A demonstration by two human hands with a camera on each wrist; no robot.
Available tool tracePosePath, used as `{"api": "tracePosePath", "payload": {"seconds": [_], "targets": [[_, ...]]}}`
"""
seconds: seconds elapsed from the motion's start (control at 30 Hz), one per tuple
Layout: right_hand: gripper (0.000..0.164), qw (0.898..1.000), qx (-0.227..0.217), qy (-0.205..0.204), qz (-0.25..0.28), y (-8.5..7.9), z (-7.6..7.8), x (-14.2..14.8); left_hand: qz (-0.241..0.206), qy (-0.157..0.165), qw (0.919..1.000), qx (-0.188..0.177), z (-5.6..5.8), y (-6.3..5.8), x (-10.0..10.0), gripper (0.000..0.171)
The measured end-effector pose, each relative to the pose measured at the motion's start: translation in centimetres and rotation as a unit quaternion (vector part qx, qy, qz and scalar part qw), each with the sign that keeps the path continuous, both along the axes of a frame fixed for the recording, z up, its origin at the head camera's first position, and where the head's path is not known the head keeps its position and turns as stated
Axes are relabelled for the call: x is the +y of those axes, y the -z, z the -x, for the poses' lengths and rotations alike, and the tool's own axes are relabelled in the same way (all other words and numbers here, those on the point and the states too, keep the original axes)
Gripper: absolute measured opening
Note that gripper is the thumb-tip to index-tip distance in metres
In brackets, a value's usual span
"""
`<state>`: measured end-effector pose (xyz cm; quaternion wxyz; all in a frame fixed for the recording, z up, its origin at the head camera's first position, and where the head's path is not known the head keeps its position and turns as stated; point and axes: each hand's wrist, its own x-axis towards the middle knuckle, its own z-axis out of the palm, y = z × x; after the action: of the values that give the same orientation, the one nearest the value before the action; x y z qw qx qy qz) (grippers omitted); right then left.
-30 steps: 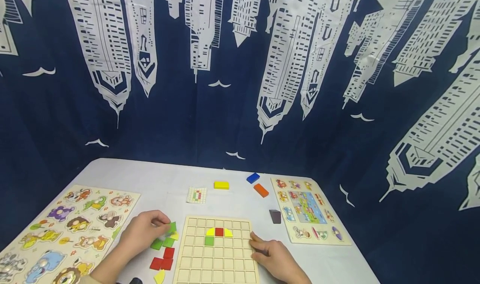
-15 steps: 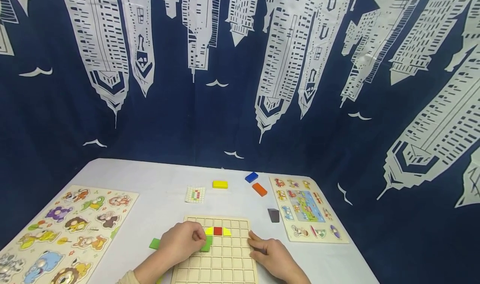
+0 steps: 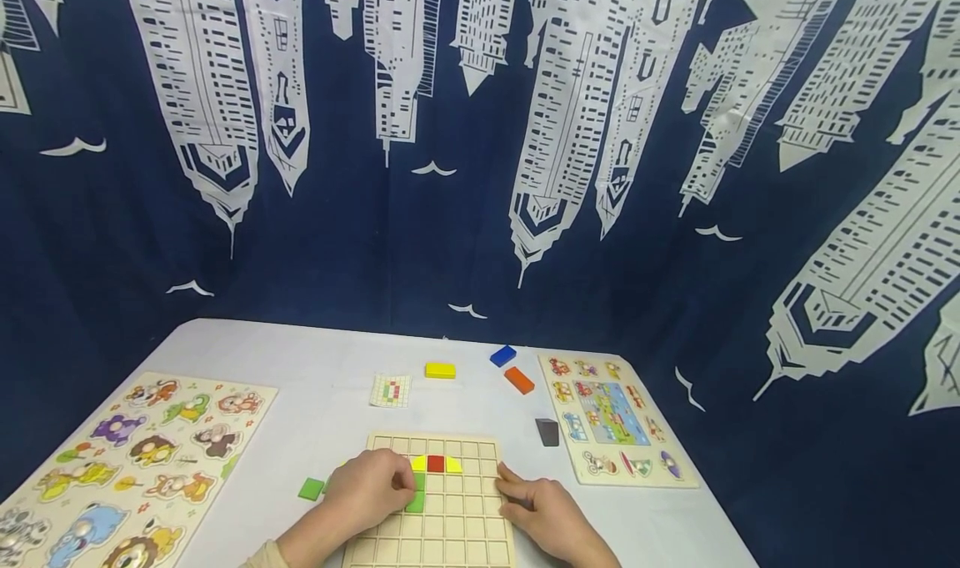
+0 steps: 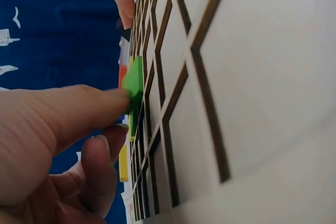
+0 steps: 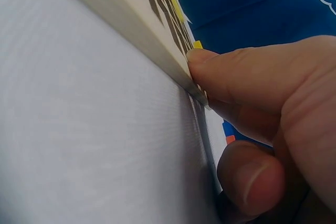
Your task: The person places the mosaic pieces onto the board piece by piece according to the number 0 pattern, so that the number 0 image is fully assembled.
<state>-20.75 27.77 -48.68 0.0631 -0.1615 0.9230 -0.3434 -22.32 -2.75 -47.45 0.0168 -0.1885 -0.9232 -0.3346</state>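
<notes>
A pale wooden grid board [image 3: 442, 549] lies at the front of the table. My left hand [image 3: 367, 493] is over its left half, thumb and finger pinching a green square tile [image 3: 415, 502]. In the left wrist view the green tile [image 4: 135, 82] stands tilted at the thumb tip, close over the grid. Just beyond it another green tile [image 3: 419, 480] sits in the board. One row farther back, a red square tile [image 3: 436, 464] lies between two yellow rounded pieces [image 3: 453, 465]. My right hand [image 3: 551, 514] holds the board's right edge, thumb [image 5: 210, 69] on its rim.
Left of the board lies a loose green tile [image 3: 311, 489]; my left arm hides other pieces there. Behind are a pattern card [image 3: 391, 390] and yellow [image 3: 440, 370], blue [image 3: 503, 355], orange [image 3: 519, 379] and dark [image 3: 547, 432] blocks. Picture puzzles flank both sides [image 3: 258, 393].
My left hand has carried a green tile from the loose pieces rightward onto the board, then lowered it in front of the seated green tile. The right hand stays at the board's edge.
</notes>
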Motion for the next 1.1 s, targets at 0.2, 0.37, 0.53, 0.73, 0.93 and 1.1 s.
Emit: {"api": "tracePosePath", "payload": {"seconds": [0.2, 0.37, 0.53, 0.73, 0.93, 1.1], "targets": [[0.042, 1.000, -0.023, 0.004, -0.003, 0.0, 0.1, 0.1, 0.004, 0.009, 0.9999, 0.004, 0.2, 0.3, -0.1, 0.020], [0.042, 1.000, -0.024, 0.000, 0.000, 0.1, 0.3, 0.1, -0.003, -0.021, 0.9997, -0.010, 0.1, -0.5, -2.1, 0.012], [0.041, 1.000, -0.014, -0.003, -0.004, 0.2, 0.3, 0.0, 0.003, -0.097, 0.9942, -0.047, 0.2, -1.6, -6.7, 0.011], [0.041, 1.000, -0.008, -0.001, -0.006, 0.1, 0.3, 0.0, 0.010, -0.144, 0.9869, -0.072, 0.5, -1.1, -11.8, 0.016], [0.042, 1.000, -0.024, -0.001, 0.002, 0.1, 0.2, -0.1, -0.025, -0.141, 0.9817, -0.126, 0.6, 0.8, -13.4, 0.032], [0.042, 1.000, -0.023, 0.001, 0.000, 0.0, 0.2, -0.2, -0.031, -0.138, 0.9823, -0.123, 0.7, 1.6, -13.5, 0.024]]}}
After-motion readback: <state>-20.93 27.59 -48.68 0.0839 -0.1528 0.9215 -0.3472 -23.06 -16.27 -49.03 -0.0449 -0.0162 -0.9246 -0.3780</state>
